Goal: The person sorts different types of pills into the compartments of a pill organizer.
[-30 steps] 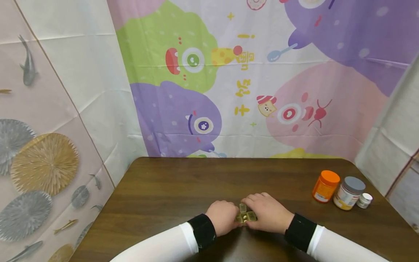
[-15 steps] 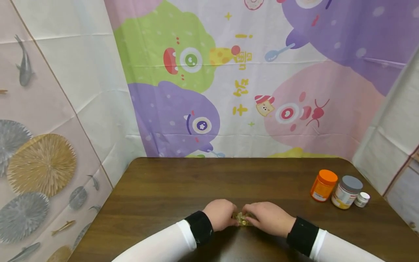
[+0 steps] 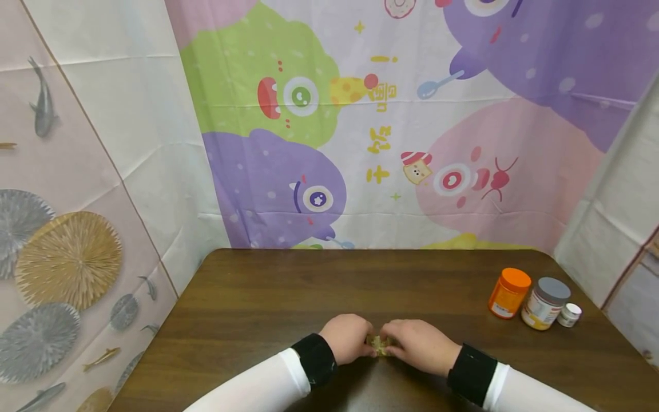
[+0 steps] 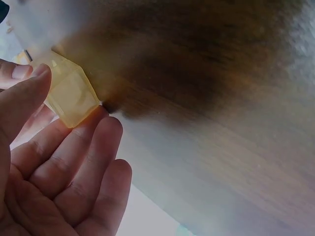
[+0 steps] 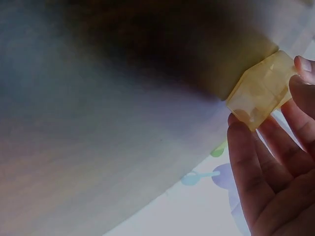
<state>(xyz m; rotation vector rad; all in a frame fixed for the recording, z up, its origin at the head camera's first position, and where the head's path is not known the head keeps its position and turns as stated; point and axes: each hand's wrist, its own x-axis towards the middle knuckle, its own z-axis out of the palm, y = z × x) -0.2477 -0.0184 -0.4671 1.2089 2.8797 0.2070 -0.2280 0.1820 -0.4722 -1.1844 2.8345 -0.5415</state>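
Between the two hands is a small translucent yellow pill box [image 3: 380,345], close over the table's near half in the head view. My left hand [image 3: 347,339] grips its left end, thumb on the near side and fingertips along the far side. From the other end, my right hand [image 3: 421,345] holds it, with its thumb and index finger over the top. In the left wrist view the box's angular clear side [image 4: 74,98] rests against the fingertips. The right wrist view shows the opposite side [image 5: 258,93], pale shapes showing through. Fingers cover both ends.
Toward the right edge of the brown table [image 3: 288,286] stand an orange bottle [image 3: 509,293], a white jar with a grey lid [image 3: 546,303] and a small white bottle [image 3: 569,315]. A cartoon-printed cloth [image 3: 381,223] hangs behind the table.
One second ago a lid stood upright and the compartments showed open; now the lids look down. The right hand's fingers have come in lower over the box. The head view shifted slightly.
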